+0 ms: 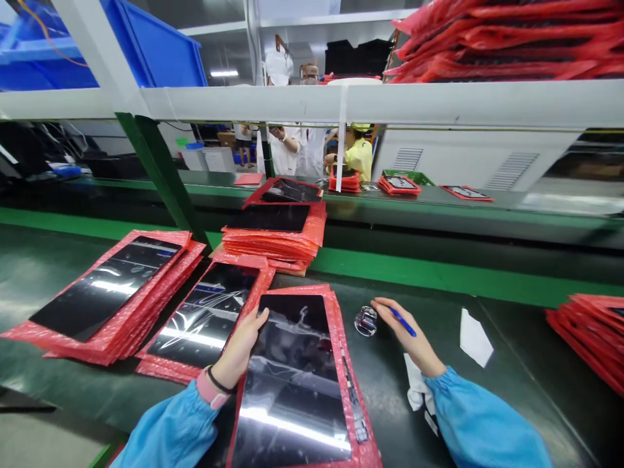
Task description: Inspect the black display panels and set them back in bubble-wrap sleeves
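My left hand (244, 343) grips the left edge of a glossy black screen panel (295, 377), its thumb on the glass. The panel lies on red bubble-wrap sheets (335, 312), and a strip of small electronic parts (355, 403) shows along its right side. In my right hand (400, 329) a blue pen (402, 322) is tucked between the fingers. The fingertips are beside a small shiny, clear-and-silver container (365, 321) on the bench; whether they touch it I cannot tell. Left of my left hand, another black panel (207, 312) rests on red wrap.
Stacks of wrapped panels stand at the left (112, 286), behind (273, 240) and at the right edge (592, 338). White cloths (475, 338) lie on the dark bench (517, 364). A shelf beam (302, 104) crosses above, with a green post (160, 175). People (358, 153) work beyond.
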`<state>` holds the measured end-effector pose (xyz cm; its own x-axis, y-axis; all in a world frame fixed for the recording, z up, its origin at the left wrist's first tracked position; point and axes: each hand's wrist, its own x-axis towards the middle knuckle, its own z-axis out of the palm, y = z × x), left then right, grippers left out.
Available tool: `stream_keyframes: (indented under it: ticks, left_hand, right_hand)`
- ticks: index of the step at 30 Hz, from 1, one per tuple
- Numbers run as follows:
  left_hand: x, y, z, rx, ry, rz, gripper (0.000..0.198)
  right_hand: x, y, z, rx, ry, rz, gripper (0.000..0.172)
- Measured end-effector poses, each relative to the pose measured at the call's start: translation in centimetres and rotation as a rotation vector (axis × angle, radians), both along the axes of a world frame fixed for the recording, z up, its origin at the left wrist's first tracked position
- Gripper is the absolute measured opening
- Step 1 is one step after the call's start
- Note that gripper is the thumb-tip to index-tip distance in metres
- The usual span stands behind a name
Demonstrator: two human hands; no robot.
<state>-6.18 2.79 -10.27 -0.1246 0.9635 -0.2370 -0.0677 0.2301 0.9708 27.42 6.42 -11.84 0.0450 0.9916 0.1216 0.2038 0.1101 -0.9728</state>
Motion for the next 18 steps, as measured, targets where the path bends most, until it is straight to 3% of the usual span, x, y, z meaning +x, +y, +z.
stream_keyframes:
  ticks: [4, 11, 15, 18]
  left_hand:
    - [0.4, -0.3, -0.5, 0.053, 0.081, 0.034, 0.051]
    - [-2.0, 0.0, 1.8, 0.099, 0.29, -0.014, 0.044]
    - [-4.5, -1.2, 1.7, 0.051, 0.362, 0.003, 0.045]
    - [-5.1, -3.1, 0.6, -0.079, 0.3, -0.075, 0.046]
  right_hand:
    - [-1.1, 0.3, -0.2, -0.015, -0.044, 0.064, 0.046]
    - [-0.5, 0.9, -0.9, 0.054, -0.16, 0.0, 0.052]
    - [-1.7, -1.9, -0.4, 0.166, -0.237, -0.073, 0.051]
    - [-3.9, -5.3, 0.1, 0.22, -0.281, 0.073, 0.033]
